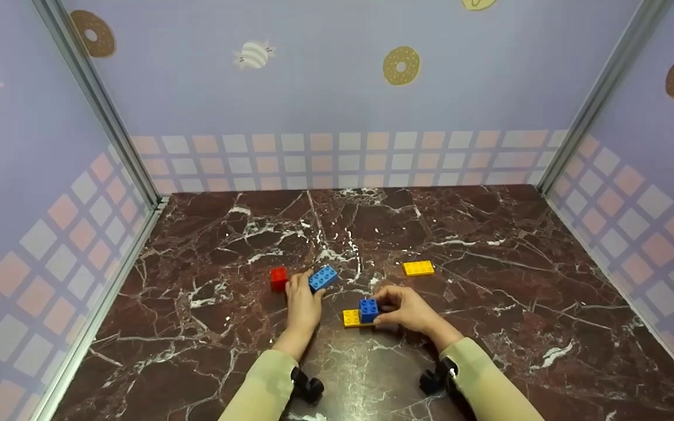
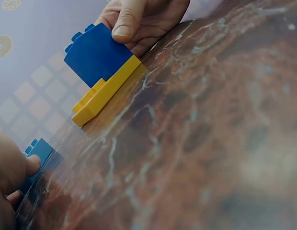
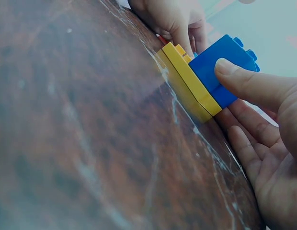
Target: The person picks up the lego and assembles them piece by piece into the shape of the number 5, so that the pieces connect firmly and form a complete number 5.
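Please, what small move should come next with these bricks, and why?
Perhaps the left hand should lift the light blue brick toward the nearer yellow plate: it pinches that brick, while the right hand holds the dark blue block on the plate, whose other end is uncovered.

Behind the marbled tabletop [image 1: 547, 304], a lilac back wall [image 1: 325, 105] is showing printed doughnuts [image 1: 401, 54] above pink-and-white squares [image 1: 321, 141], while grey metal posts [image 1: 102, 105] are rising from the tabletop's far corners.
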`<state>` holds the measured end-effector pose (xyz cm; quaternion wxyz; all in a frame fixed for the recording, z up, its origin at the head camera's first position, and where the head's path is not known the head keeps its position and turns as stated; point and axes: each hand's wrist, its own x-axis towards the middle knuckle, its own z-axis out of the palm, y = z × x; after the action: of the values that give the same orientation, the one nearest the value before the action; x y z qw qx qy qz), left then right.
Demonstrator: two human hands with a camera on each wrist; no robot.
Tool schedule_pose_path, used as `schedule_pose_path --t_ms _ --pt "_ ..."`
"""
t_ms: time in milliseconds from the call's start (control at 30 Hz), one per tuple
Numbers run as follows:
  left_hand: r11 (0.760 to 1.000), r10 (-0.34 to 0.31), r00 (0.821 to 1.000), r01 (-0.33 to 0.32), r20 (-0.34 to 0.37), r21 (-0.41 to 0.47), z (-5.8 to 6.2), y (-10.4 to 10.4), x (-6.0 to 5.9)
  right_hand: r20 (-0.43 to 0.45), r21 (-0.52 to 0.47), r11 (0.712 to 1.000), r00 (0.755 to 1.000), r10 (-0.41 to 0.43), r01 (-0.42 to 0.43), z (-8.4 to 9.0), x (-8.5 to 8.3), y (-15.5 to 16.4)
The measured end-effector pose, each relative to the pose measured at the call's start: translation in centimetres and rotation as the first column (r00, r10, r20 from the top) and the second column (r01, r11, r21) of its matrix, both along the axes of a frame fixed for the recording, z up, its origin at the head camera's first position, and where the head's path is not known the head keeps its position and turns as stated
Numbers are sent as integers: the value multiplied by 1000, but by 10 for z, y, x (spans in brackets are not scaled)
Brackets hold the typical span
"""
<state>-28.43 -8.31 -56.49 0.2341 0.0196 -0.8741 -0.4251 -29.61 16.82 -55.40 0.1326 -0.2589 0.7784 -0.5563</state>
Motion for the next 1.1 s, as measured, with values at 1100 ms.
schedule_pose_path --t_ms 1100 --pt "953 -105 989 131 -106 275 6 -5 16 17 -19 1000 1000 -7 7 -4 -1 -1"
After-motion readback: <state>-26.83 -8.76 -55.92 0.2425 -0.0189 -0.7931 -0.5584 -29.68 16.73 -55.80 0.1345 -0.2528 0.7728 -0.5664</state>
